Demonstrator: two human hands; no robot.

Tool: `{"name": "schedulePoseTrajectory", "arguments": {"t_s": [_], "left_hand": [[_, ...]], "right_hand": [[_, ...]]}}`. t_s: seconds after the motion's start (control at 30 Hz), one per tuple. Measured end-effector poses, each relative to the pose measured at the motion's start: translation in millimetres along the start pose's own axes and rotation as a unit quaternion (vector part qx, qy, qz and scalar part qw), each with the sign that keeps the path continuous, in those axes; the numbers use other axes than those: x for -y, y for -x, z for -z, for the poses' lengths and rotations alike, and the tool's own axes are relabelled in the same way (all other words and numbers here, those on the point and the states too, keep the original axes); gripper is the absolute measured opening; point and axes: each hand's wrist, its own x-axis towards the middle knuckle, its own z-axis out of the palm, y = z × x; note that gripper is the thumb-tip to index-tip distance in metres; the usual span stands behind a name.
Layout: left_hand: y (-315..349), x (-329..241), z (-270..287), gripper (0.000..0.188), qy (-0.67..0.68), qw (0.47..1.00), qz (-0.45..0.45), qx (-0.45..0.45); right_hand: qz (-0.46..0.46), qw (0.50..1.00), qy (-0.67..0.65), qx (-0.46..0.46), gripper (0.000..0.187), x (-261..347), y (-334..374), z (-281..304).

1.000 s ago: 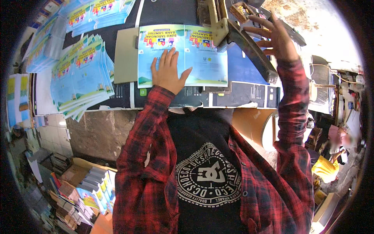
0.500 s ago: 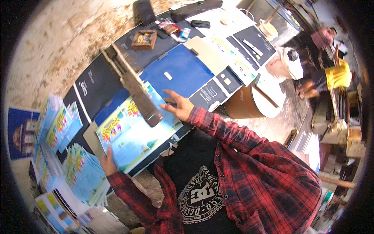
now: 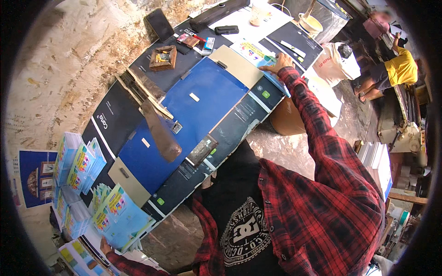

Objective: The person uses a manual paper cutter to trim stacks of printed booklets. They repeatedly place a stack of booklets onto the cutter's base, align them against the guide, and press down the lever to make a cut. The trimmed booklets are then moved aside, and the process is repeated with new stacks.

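At the far right of the bench, my right hand (image 3: 282, 63) is closed at the edge of a colourful printed sheet (image 3: 251, 49), its thumb lying across the paper. My left hand (image 3: 106, 247) is low at the left, a finger stretched out beside a fanned pile of light-blue printed booklets (image 3: 120, 216); part of that hand is hidden. Between the hands lies a blue board (image 3: 202, 96) with beige ends. Over it reaches a long brown lever (image 3: 161, 133) with a broad, paddle-like end and a small metal block near its middle.
Upright booklet stacks (image 3: 69, 158) stand at the left. Along the back are a wooden box (image 3: 163, 58) of small metal bits, a phone-like black slab (image 3: 159, 24) and a black case (image 3: 226, 30). A brown drum (image 3: 287, 117) stands off the right edge. People work at the far right.
The printed sheet on the blue board has gone from there, and a sheet now tops the left pile. My left hand moved down-left to that pile; my right hand reached far right.
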Motion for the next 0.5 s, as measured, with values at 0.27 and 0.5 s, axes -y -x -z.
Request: {"name": "schedulePoseTrajectory", "arguments": {"t_s": [0.27, 0.5], "left_hand": [[150.0, -91.9, -26.8, 0.048, 0.063, 0.929, -0.365, -0.008], [359.3, -179.0, -101.2, 0.049, 0.072, 0.793, -0.572, 0.198]], "right_hand": [[-0.012, 0.995, 0.08, 0.062, 0.135, 1.4, -21.5, 9.3], [-0.003, 0.992, 0.042, 0.12, 0.136, 3.2, -33.1, 9.5]]}}
